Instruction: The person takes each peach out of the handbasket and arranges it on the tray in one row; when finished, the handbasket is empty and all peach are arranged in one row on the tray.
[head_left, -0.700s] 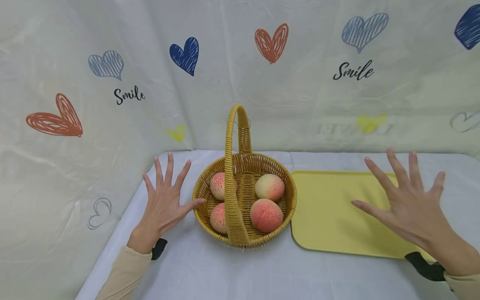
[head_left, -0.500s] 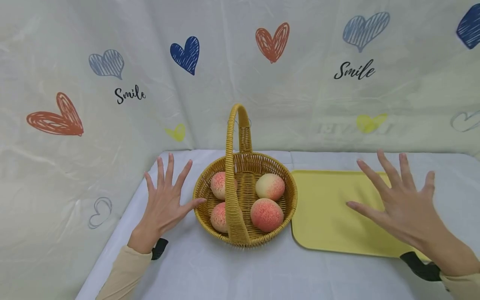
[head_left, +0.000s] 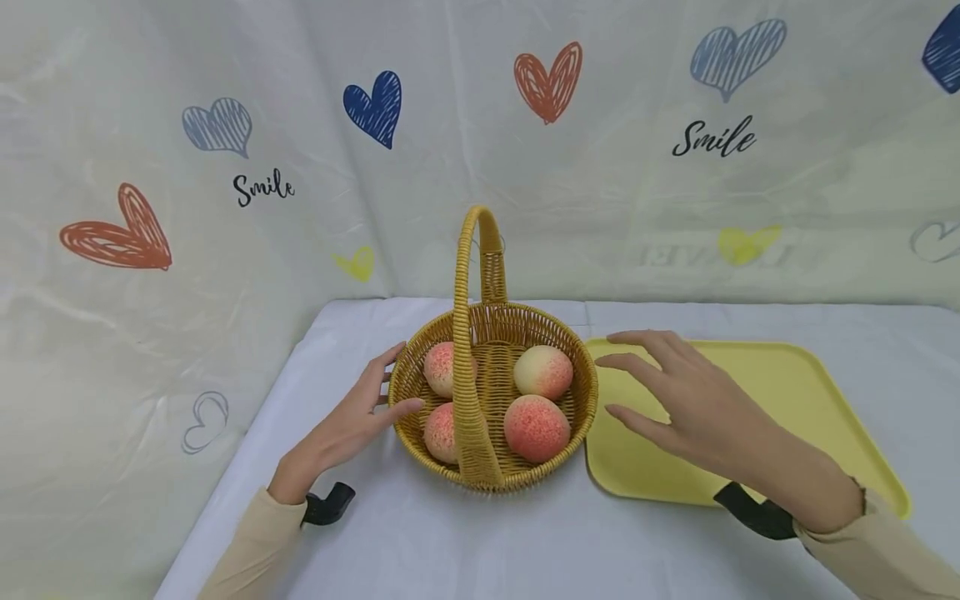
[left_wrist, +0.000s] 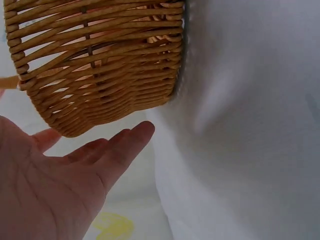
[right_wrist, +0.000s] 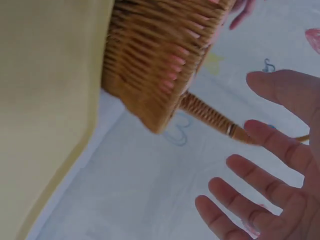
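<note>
A round woven basket point(head_left: 491, 392) with a tall arched handle point(head_left: 467, 367) stands mid-table. Several pink-and-cream peaches lie in it, among them a right rear peach point(head_left: 542, 372) and a right front peach point(head_left: 536, 428); the handle partly covers the two on the left. Beside the basket's left wall is my left hand point(head_left: 352, 425), thumb over the rim, fingers on the outer side. In the left wrist view those fingers point(left_wrist: 120, 155) are extended just off the wicker. My right hand point(head_left: 697, 404) hovers right of the basket, fingers spread and slightly bent, holding nothing.
A yellow tray point(head_left: 787, 379) lies flat right of the basket, partly under my right hand and forearm. White cloth point(head_left: 480, 550) covers the table. Behind it hangs a pale curtain point(head_left: 600, 192) printed with hearts and "Smile".
Both hands have moved inward toward the basket, the right one leftward across the tray. Their widely spread fingers have turned toward the basket's sides. Basket, peaches and tray stay put.
</note>
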